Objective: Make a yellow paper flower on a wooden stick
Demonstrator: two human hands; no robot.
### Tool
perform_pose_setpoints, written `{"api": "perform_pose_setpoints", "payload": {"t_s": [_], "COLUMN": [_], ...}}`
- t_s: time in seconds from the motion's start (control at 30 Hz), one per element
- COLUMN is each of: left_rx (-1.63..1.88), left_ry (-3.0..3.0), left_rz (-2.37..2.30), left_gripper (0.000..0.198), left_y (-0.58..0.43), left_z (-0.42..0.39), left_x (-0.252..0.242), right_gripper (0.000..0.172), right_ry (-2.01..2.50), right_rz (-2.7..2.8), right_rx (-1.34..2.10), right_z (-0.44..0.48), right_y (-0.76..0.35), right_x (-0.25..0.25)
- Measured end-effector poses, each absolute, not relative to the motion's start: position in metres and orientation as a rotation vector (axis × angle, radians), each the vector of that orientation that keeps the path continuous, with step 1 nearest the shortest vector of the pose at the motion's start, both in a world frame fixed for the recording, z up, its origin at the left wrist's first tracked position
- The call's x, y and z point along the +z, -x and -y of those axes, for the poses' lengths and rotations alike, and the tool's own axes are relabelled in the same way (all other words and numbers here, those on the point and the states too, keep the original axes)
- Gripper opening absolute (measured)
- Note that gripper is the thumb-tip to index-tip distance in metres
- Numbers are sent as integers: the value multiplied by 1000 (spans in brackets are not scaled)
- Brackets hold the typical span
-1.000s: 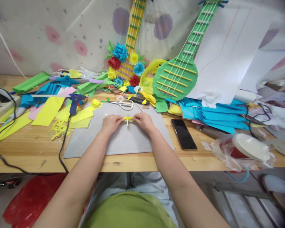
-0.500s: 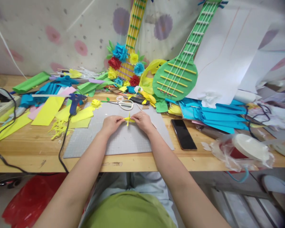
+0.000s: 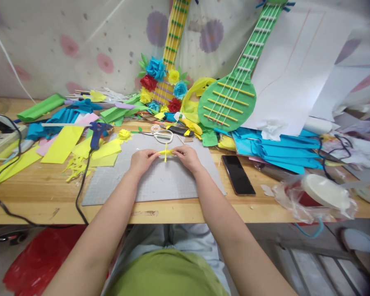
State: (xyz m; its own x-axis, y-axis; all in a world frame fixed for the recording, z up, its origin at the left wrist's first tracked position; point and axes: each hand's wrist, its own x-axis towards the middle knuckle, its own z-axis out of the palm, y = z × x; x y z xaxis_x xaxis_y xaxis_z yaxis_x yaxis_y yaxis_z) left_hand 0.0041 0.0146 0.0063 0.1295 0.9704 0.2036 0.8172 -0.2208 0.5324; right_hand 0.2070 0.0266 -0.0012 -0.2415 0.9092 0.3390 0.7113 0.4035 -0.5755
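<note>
Left hand (image 3: 142,159) and right hand (image 3: 188,157) each pinch an end of the yellow paper strip (image 3: 165,152), its long axis running left-right above the cutting mat (image 3: 160,183); a shorter strip crosses it.

A wooden tabletop (image 3: 43,193) carries a grey cutting mat (image 3: 160,181) at its middle. A black phone (image 3: 238,174) lies right of the mat, a blue glue gun (image 3: 96,132) and yellow paper strips (image 3: 61,144) left, scissors (image 3: 160,134) behind.

The yellow paper strips (image 3: 165,152) sit squarer now — tilted half a second ago — pinched between both hands.
</note>
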Motion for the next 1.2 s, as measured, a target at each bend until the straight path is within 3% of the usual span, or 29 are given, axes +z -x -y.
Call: {"api": "perform_pose_setpoints", "payload": {"t_s": [0.33, 0.47, 0.6, 0.77, 0.97, 1.2], "left_rx": [720, 715, 736, 767, 800, 861], "left_ry": [-1977, -1916, -1926, -1989, -2088, -2079], "left_rz": [-1872, -2018, -2075, -2014, -1870, -1866], "left_gripper": [32, 32, 29, 28, 25, 24], "left_y": [-9, -10, -11, -12, -12, -11], "left_z": [-11, -11, -11, -12, -14, -14], "left_x": [12, 13, 13, 11, 5, 3], "right_gripper": [16, 30, 27, 36, 20, 20], "right_ry": [1401, 1394, 1316, 1235, 1297, 1268], "right_rz": [1891, 1744, 1778, 2014, 1988, 1987], "right_rx": [457, 523, 463, 505, 435, 395], "right_z": [-32, -33, -24, -9, -9, -11], "right_y": [-208, -209, -202, -183, -173, -177], "right_x": [-8, -12, -4, 5, -2, -5]}}
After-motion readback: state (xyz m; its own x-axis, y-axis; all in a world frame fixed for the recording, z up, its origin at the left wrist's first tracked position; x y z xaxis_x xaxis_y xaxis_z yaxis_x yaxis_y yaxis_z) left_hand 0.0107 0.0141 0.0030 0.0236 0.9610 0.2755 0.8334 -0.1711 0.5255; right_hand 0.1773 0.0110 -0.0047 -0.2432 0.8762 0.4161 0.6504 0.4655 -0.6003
